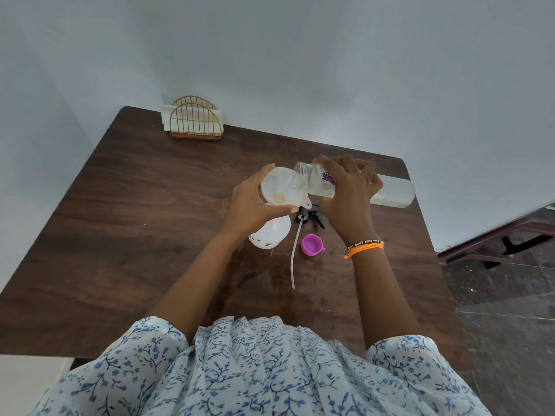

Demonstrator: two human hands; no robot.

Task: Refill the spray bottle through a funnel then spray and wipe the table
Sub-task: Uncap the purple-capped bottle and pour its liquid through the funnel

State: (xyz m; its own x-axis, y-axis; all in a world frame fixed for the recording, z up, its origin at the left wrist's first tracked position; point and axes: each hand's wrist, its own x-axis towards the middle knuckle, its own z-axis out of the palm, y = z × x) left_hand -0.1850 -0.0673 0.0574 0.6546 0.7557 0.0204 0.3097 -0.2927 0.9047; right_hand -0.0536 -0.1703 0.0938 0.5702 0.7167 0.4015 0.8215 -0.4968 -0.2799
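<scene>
Just above the middle of the frame, a person's left hand [249, 202] grips the rim of a white funnel [280, 187], fingers and thumb curled round it. The funnel sits in the neck of a pale spray bottle [270, 234] standing on a dark wooden table [120, 235]. To its right, the right hand [348, 187] wraps round a clear refill bottle [387, 190], tipped on its side with its open mouth over the funnel bowl. Below the hands, on the table, lie the black spray head [399, 216] with its long white tube [295, 250] and a purple cap [312, 244]. A gold wire napkin holder [195, 121] stands at the upper left table corner.
</scene>
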